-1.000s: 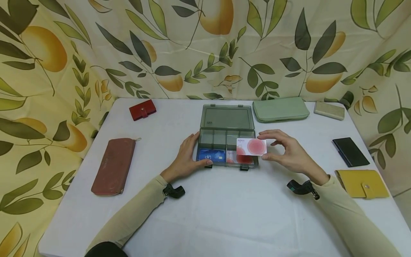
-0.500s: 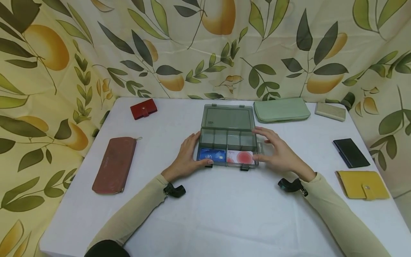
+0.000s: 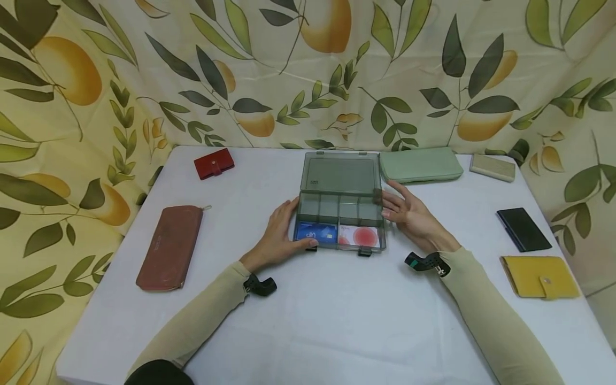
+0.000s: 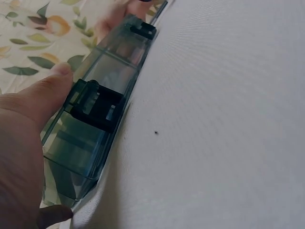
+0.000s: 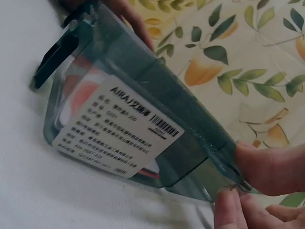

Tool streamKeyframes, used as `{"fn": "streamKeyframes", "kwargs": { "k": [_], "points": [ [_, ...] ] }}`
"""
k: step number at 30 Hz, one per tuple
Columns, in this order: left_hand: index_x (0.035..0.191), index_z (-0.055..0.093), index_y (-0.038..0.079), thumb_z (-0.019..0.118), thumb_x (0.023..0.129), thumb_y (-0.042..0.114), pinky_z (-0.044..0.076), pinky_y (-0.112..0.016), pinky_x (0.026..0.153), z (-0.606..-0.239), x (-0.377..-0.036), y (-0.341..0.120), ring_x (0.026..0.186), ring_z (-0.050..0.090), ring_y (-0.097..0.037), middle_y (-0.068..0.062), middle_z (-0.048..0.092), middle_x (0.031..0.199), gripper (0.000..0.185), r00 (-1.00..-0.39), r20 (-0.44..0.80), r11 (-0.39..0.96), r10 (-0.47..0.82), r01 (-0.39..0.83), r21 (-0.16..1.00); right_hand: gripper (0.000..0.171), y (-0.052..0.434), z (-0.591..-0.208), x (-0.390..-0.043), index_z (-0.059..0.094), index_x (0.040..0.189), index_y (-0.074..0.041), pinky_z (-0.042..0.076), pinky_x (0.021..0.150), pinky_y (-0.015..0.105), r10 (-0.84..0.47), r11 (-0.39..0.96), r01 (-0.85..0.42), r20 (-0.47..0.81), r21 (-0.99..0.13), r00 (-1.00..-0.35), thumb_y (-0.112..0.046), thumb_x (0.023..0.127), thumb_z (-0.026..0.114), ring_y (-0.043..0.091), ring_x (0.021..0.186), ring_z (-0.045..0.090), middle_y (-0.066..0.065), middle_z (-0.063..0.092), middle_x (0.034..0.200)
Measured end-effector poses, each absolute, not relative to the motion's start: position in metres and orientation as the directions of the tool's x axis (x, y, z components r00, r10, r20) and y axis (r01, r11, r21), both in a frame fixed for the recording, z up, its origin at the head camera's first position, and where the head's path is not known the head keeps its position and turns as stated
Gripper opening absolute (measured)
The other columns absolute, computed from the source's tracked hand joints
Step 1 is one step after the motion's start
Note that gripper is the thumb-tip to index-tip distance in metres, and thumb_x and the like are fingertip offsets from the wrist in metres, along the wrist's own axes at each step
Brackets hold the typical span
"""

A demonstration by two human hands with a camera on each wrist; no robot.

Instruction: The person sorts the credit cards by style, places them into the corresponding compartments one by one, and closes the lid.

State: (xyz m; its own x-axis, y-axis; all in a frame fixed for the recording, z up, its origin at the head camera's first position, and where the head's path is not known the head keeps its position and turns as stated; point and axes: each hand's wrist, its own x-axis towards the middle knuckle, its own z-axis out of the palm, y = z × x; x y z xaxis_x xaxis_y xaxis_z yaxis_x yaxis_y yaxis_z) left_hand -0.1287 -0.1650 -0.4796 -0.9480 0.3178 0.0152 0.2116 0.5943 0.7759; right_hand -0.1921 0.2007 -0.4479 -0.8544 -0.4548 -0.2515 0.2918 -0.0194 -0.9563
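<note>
A clear grey compartment box point(image 3: 343, 208) lies mid-table with its lid point(image 3: 340, 175) open flat behind it. A blue card point(image 3: 315, 233) lies in the front left compartment. A white card with a red circle point(image 3: 358, 235) lies in the front right one. My left hand point(image 3: 281, 232) grips the box's left end, with the thumb point(image 4: 43, 95) on the front wall beside a dark latch point(image 4: 97, 105). My right hand point(image 3: 409, 214) is at the box's right rear corner, where thumb point(image 5: 269, 167) and fingertips pinch the rim. A printed label point(image 5: 119, 129) shows on that end wall.
On the white cloth lie a small red wallet point(image 3: 214, 163), a long brown pouch point(image 3: 169, 248), a green wallet point(image 3: 420, 164), a beige case point(image 3: 492, 167), a black wallet point(image 3: 523, 229) and a yellow wallet point(image 3: 540, 275). A leaf-printed curtain closes the back and sides.
My right hand laid the white and red card in the front right compartment, let it go and moved to the box's right rear corner. The left hand stayed put.
</note>
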Motion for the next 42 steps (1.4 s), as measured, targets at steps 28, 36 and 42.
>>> {"fn": "streamKeyframes", "kwargs": {
  "k": [28, 36, 42],
  "points": [
    [0.167, 0.035, 0.025, 0.057, 0.104, 0.058, 0.008, -0.072, 0.127, -0.475, -0.133, -0.174, 0.165, 0.004, -0.041, -0.008, 0.034, 0.173, 0.074, -0.879, 0.099, 0.492, 0.467, 0.351, 0.797, 0.095, 0.199, -0.449, -0.144, 0.03, 0.167, -0.013, 0.01, 0.111, 0.09, -0.622, 0.354, -0.28, -0.001, -0.892, -0.783, -0.009, 0.083, 0.073, 0.056, 0.16, -0.008, 0.023, -0.012, 0.177],
    [0.169, 0.025, 0.023, 0.074, 0.083, 0.021, 0.004, -0.071, 0.128, -0.472, -0.134, -0.175, 0.165, 0.003, -0.043, -0.014, 0.029, 0.172, 0.099, -0.842, 0.054, 0.563, 0.537, 0.406, 0.72, 0.115, 0.182, -0.451, -0.134, 0.021, 0.17, -0.023, 0.033, 0.108, 0.084, -0.556, 0.559, -0.352, -0.025, -0.751, -0.831, -0.007, 0.077, 0.086, 0.057, 0.16, -0.004, 0.023, -0.023, 0.174],
    [0.168, 0.027, 0.021, 0.077, 0.082, 0.01, 0.009, -0.068, 0.129, -0.473, -0.133, -0.172, 0.164, 0.012, -0.041, -0.012, 0.034, 0.17, 0.1, -0.854, 0.086, 0.595, 0.513, 0.426, 0.681, 0.121, 0.171, -0.451, -0.13, 0.014, 0.172, -0.019, 0.031, 0.112, 0.082, -0.557, 0.632, -0.419, -0.008, -0.652, -0.83, 0.0, 0.076, 0.085, 0.059, 0.159, -0.004, 0.03, -0.025, 0.171]
  ]
}}
